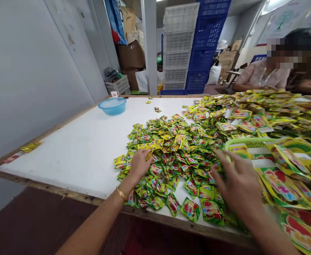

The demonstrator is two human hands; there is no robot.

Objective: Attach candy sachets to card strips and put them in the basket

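Note:
A wide pile of small green and yellow candy packets point(182, 166) with red fruit pictures covers the middle of the white table. At the pile's left side is my left hand point(139, 164), fingers closed on a small yellow candy packet point(148, 155). My right hand point(237, 180), slightly blurred, hovers over the pile's right part with fingers apart and nothing visible in them. Just beyond it stands a light green basket point(247, 142) filled with larger printed cartons point(280, 186). The basket's near side is hidden by the cartons.
A blue plastic basin point(113, 107) and a white cup point(114, 94) are at the table's far left. Many cartons point(267, 106) are heaped at the back right, where a person point(264, 72) sits. Stacked white crates point(179, 46) and blue crates point(204, 46) stand behind the table.

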